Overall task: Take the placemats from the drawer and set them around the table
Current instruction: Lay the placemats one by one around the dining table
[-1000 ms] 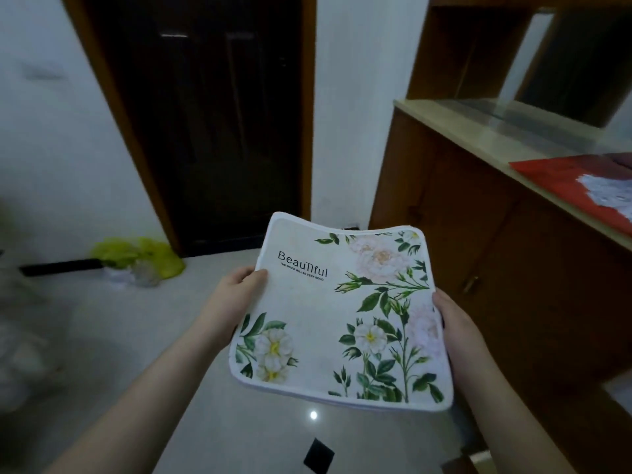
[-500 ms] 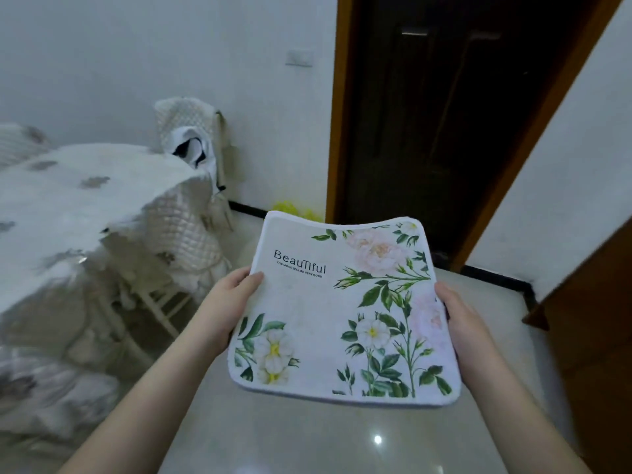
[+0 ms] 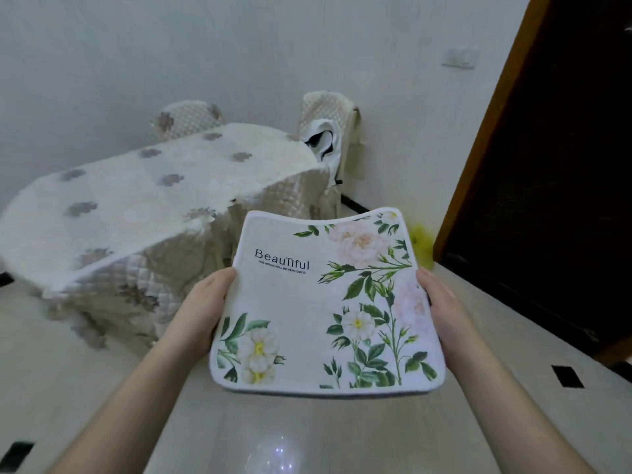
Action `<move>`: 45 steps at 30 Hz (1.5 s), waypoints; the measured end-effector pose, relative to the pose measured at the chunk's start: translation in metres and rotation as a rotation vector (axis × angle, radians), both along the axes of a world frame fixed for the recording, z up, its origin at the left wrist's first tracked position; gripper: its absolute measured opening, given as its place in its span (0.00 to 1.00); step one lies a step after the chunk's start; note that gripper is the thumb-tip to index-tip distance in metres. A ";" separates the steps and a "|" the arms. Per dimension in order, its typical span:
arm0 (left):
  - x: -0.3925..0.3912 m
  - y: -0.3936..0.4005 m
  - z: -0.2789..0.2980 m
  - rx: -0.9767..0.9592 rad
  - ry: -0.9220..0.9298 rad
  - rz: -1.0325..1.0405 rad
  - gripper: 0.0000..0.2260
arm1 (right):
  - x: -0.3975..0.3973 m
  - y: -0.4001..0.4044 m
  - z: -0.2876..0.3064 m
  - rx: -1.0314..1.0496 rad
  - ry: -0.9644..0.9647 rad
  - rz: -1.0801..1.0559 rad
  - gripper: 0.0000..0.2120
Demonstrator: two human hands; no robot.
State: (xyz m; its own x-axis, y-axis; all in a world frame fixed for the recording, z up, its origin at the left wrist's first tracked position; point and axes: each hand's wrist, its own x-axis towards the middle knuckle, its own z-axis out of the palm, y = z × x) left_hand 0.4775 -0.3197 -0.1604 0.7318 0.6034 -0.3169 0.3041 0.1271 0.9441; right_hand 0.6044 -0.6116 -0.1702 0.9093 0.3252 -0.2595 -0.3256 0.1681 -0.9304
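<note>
So the placemats (image 3: 325, 302) are out of the drawer, gripped at their side edges by the left hand (image 3: 205, 302) and right hand (image 3: 444, 313). None lies yet on the desk (image 3: 143, 206) ahead-left of the hands; all the setting remains.

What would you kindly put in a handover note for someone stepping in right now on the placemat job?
Left hand grips the left edge of the floral placemat stack; right hand grips its right edge.
The stack is held in the air above the floor, short of the table.
The table, under a quilted cloth, stands ahead to the left with two covered chairs behind it; no mat lies on it.
Done: the mats are out and in hand.
Left: walk to the table and set the mats around it.
</note>
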 end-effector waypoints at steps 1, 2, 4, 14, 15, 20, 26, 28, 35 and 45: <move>-0.008 0.004 0.000 -0.012 -0.001 0.039 0.14 | 0.003 0.010 0.000 0.003 0.010 0.032 0.14; -0.017 0.008 0.000 -0.017 -0.003 0.084 0.13 | 0.005 0.020 0.000 0.008 0.017 0.063 0.13; -0.037 0.018 0.001 -0.010 -0.018 0.178 0.12 | 0.005 0.043 0.003 -0.011 0.008 0.131 0.13; -0.152 0.081 0.010 -0.026 -0.030 0.568 0.11 | -0.038 0.183 0.002 0.023 0.078 0.454 0.15; -0.164 0.089 0.011 -0.011 -0.030 0.590 0.11 | -0.044 0.199 0.000 0.033 0.082 0.479 0.16; -0.224 0.141 0.012 0.036 -0.058 0.694 0.12 | -0.082 0.282 -0.010 0.014 0.085 0.608 0.17; -0.309 0.205 0.015 0.051 -0.091 0.798 0.11 | -0.151 0.382 -0.007 -0.031 0.043 0.745 0.16; -0.334 0.222 0.016 0.054 -0.109 0.818 0.12 | -0.173 0.411 -0.005 -0.044 0.052 0.795 0.18; -0.396 0.275 0.020 0.069 -0.132 0.868 0.11 | -0.231 0.484 0.008 -0.052 0.003 0.900 0.17; -0.401 0.354 0.003 0.004 -0.156 0.939 0.10 | -0.227 0.576 -0.002 -0.080 -0.032 0.945 0.16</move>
